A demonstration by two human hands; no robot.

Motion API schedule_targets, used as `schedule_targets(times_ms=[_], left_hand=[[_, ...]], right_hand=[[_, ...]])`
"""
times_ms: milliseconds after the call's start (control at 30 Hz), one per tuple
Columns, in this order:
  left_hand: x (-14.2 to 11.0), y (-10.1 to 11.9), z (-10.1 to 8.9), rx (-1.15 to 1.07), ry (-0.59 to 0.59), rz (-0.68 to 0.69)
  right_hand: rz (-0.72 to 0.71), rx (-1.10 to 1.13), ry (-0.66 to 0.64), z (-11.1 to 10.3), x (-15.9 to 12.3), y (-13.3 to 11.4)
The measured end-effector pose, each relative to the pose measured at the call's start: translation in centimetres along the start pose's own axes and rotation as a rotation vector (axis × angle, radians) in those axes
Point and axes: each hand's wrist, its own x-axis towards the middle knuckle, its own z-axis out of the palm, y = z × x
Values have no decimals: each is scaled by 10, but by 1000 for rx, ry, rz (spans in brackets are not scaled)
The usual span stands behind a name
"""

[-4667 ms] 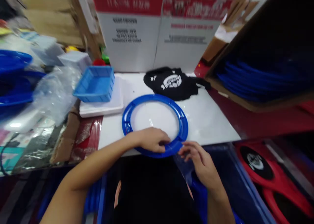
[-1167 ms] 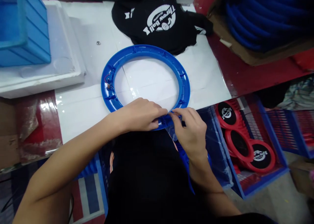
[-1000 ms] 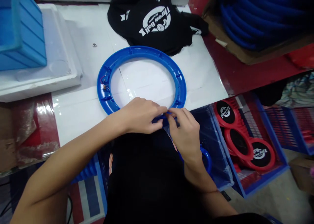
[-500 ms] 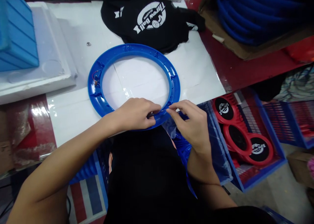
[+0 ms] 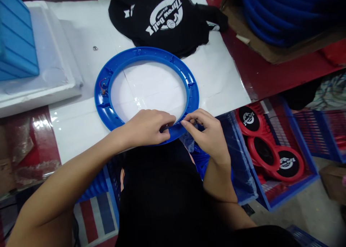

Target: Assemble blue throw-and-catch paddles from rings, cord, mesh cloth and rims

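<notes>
A blue plastic ring (image 5: 192, 93) lies on the white work surface, its hollow ribbed side facing up. At its left side sits a small electronic part (image 5: 103, 91) with a red wire. My left hand (image 5: 147, 127) rests across the near rim, thumb and fingers curled onto it. Beside it at the near right, my right hand (image 5: 207, 133) pinches at the inner edge of the rim. Whatever is between those fingertips is too small or hidden to make out. Beyond the ring lies black fabric (image 5: 189, 34) with white "Throw Ball" print.
A light-blue bin (image 5: 17, 38) stands on a white foam tray (image 5: 54, 90) at left. A small shiny piece (image 5: 94, 48) lies near the ring. At upper right, a cardboard box (image 5: 266, 56) holds blue rings. Red discs (image 5: 263, 153) fill a blue crate (image 5: 294, 198) at right.
My right hand has shifted slightly left along the rim, still pinching. The left hand keeps its place on the ring. The whole view has moved a little.
</notes>
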Motion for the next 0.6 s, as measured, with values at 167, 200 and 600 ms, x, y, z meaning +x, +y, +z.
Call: schedule_targets(times_ms=[167,200,600], left_hand=[[-2,-1,0,-30,19,-9],[-3,-2,1,-42,40,6],[-11,-11,8,55,100,219]], right_hand=[[-139,-148,-153,-7,12,-9],[-160,-196,-190,-9,15,-10],[-211,-535,-206,-1,9,-15]])
